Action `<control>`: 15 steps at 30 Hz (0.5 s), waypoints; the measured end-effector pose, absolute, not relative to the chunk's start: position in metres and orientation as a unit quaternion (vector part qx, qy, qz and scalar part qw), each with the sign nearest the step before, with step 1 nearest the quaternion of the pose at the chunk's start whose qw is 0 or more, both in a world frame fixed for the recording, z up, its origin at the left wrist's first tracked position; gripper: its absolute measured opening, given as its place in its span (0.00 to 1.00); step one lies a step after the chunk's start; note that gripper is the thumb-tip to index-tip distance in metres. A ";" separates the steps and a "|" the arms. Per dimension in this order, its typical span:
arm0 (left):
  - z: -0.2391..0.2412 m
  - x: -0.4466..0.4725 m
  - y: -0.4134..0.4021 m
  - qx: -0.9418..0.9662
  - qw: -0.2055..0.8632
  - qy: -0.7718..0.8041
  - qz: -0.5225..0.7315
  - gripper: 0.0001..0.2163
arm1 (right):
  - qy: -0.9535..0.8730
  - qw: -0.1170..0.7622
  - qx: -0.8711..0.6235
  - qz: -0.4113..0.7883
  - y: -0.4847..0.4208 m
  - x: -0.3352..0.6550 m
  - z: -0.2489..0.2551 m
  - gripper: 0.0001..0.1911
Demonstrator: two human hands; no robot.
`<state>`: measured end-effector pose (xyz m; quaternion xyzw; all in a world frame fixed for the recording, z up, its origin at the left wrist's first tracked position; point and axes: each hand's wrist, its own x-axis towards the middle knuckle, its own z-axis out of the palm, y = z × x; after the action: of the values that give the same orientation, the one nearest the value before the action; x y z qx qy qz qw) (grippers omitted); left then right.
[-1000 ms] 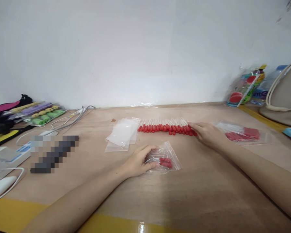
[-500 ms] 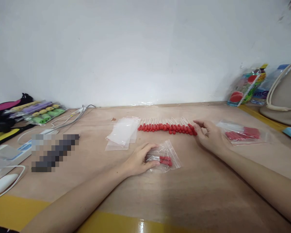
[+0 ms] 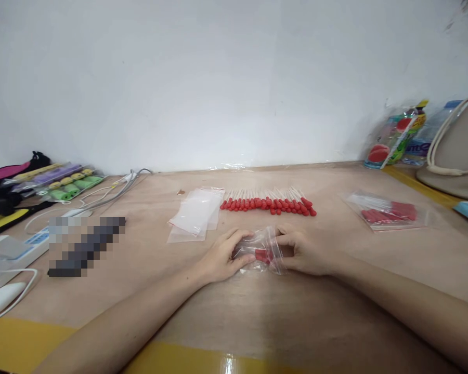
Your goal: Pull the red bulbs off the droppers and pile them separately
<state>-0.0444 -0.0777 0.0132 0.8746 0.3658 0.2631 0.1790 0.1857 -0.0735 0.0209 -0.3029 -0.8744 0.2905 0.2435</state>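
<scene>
Head view: bag (image 3: 260, 237) pinched by left hand (image 3: 223, 258), right hand (image 3: 306, 254) curled at its mouth, hold unclear; red sticks (image 3: 261, 255) apparently being bagged, steady opening needed next.

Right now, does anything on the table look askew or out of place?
Mildly: the red-tipped sticks form a row uneven toward its right end, the flat clear bags are fanned crookedly, and a small brown scrap lies alone behind them.
</scene>
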 end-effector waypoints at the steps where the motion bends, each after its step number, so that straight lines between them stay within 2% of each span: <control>1: 0.013 -0.044 -0.078 0.875 0.175 0.365 0.265 0.18 | -0.875 0.231 -0.317 0.285 -0.075 0.184 0.022 0.12; 5: 0.014 -0.044 -0.077 0.875 0.172 0.365 0.267 0.18 | -0.881 0.207 -0.352 0.238 -0.080 0.180 0.024 0.09; 10: 0.016 -0.044 -0.078 0.875 0.176 0.368 0.260 0.20 | -0.877 0.240 -0.374 0.182 -0.085 0.180 0.023 0.04; 15: 0.017 -0.044 -0.079 0.874 0.188 0.372 0.250 0.21 | -0.878 0.254 -0.362 0.182 -0.086 0.181 0.016 0.05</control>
<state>-0.0443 -0.0786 0.0166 0.8741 0.3715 0.2503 0.1879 0.1809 -0.0858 0.0161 -0.3621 -0.8782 0.1819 0.2539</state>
